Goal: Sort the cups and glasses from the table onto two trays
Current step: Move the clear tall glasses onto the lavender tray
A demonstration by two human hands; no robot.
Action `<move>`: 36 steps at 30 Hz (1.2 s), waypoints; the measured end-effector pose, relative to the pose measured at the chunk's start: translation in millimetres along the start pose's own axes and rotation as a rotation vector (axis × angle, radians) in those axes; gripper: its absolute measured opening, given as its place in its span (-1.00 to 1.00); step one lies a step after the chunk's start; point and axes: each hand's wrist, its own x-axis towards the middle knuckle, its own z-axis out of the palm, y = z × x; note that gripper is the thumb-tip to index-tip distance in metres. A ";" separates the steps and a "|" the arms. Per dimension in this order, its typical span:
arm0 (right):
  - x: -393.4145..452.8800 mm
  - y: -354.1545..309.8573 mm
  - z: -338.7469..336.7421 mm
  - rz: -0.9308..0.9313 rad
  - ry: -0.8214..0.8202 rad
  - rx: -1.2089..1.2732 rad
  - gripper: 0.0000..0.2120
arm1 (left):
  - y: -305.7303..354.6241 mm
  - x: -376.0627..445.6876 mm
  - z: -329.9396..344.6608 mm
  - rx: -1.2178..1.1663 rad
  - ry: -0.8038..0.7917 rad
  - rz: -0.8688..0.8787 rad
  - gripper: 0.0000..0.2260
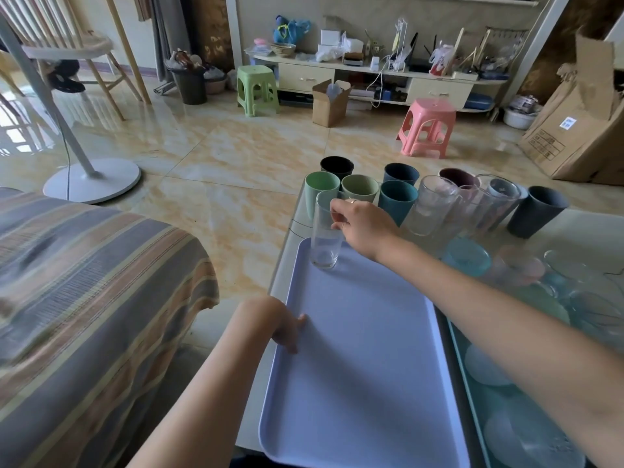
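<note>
A lilac tray (pixel 364 366) lies on the glass table in front of me. One clear tall glass (pixel 325 238) stands upright in its far left corner, and my right hand (pixel 361 224) grips that glass near the rim. My left hand (pixel 282 324) holds the tray's left edge, fingers curled over it. Behind the tray stand several coloured plastic cups (pixel 396 201) and several clear glasses (pixel 432 206). A teal tray (pixel 472 383) lies to the right, partly under my right forearm.
The table's left edge (pixel 287 251) runs beside the lilac tray, with tiled floor beyond. A striped sofa cover (pixel 84 298) fills the left. A fan base (pixel 91 180), pink stool (pixel 427 130) and green stool (pixel 257 89) stand on the floor.
</note>
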 end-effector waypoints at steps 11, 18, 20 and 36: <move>7.5 -11.3 8.4 -0.003 -0.025 -0.030 -0.96 | 2.0 3.9 -1.2 0.025 -0.001 0.009 -0.28; -4.1 5.1 -1.8 0.043 -0.019 -0.085 -0.87 | 0.0 8.6 1.4 0.016 0.005 0.007 -0.27; -10.9 19.2 -8.6 0.081 -0.027 -0.090 -0.90 | -1.3 10.8 1.8 0.009 0.002 -0.001 -0.27; -65.7 94.1 -48.4 0.272 -0.031 -0.086 -0.82 | 4.7 9.1 -6.1 0.043 -0.014 -0.005 -0.26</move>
